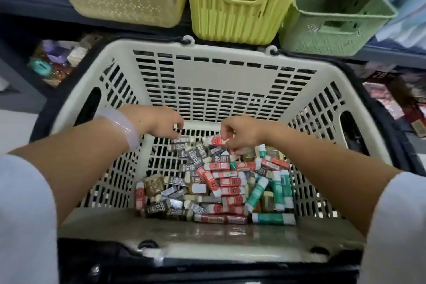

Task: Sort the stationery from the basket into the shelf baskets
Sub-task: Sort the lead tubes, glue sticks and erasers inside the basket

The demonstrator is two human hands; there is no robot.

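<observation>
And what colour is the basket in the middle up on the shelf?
Bright yellow-green with slatted sides; the middle shelf basket shows best in the head view.

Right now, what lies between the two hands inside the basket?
In the head view, only bare slotted basket wall separates left hand from right hand; erasers lie just below.

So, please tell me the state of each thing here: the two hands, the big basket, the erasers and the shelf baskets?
left hand: fingers curled down onto a grey eraser; grip unclear.
right hand: pinches a red eraser.
white basket: open, holds the pile.
erasers: mixed, unsorted in a heap.
pale yellow basket: on shelf, contents hidden.
lime basket: on shelf, contents hidden.
green basket: on shelf, contents hidden.
</observation>
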